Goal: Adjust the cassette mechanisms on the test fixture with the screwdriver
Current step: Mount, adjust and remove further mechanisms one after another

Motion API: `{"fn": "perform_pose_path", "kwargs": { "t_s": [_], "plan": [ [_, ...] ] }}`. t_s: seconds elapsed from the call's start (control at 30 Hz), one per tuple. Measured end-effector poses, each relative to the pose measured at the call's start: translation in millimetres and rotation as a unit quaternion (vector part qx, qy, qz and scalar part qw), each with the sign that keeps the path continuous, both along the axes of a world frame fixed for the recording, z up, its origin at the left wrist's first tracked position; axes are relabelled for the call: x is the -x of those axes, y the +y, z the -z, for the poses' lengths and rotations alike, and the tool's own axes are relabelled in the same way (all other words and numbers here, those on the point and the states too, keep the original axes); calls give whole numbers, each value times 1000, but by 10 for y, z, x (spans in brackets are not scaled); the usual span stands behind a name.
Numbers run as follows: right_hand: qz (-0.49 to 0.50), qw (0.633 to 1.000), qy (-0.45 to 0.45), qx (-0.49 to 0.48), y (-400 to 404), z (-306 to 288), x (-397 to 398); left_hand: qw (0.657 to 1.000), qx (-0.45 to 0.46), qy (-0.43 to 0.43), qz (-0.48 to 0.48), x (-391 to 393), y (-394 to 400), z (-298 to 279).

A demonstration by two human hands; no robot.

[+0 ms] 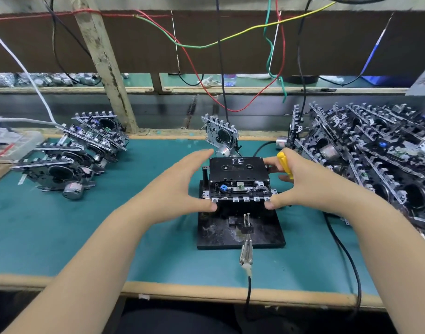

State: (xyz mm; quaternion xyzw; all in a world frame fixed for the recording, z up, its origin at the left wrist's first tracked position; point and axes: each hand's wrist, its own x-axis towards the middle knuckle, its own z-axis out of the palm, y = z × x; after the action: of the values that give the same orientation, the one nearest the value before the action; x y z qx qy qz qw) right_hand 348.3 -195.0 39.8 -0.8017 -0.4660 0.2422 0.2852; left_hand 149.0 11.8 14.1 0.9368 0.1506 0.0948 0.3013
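**Both hands at the mechanism on the fixture**

Left hand (182, 186) spread and relaxed, thumb tip touching the front left corner of the cassette mechanism (240, 182), fingers reaching past its left side, gripping nothing. Right hand (310, 186) curled round the yellow screwdriver (285, 163), thumb against the front right corner, fingertips at the right edge of the black cassette marked "FE" (238, 168). Mechanism seated on the black test fixture (262, 233), centre of the green bench (62, 237). Clip lead (246, 251) at 6 o'clock of the fixture. Small group of mechanisms (69, 160) at 9 o'clock, big pile (375, 153) at 3 o'clock, one upright (220, 136) at 12 o'clock. Coloured wires (206, 44) hanging overhead.
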Motion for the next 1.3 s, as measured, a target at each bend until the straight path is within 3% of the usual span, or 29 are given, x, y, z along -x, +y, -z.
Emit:
{"fn": "perform_pose_path", "kwargs": {
  "t_s": [0.07,0.13,0.23,0.37,0.53,0.97,1.3],
  "plan": [
    [-22,998,-43,-32,-65,7,74,992,-107,-65,34,52,-135,43],
    [-28,990,-66,-122,-129,56,189,984,-145,-94,52,90,-287,131],
    [-21,973,-34,-227,-144,209,380,993,-79,-91,-11,95,-508,264],
    [-1,957,36,-289,-119,449,452,987,-11,-146,-63,-32,-672,357],
    [6,952,65,-299,-113,503,420,970,76,-210,-92,-156,-713,495],
    [33,957,44,-286,-120,558,433,950,95,-284,-89,-173,-698,617],
    [41,957,44,-285,-101,578,440,952,92,-273,-100,-188,-725,544]
  ]
}}
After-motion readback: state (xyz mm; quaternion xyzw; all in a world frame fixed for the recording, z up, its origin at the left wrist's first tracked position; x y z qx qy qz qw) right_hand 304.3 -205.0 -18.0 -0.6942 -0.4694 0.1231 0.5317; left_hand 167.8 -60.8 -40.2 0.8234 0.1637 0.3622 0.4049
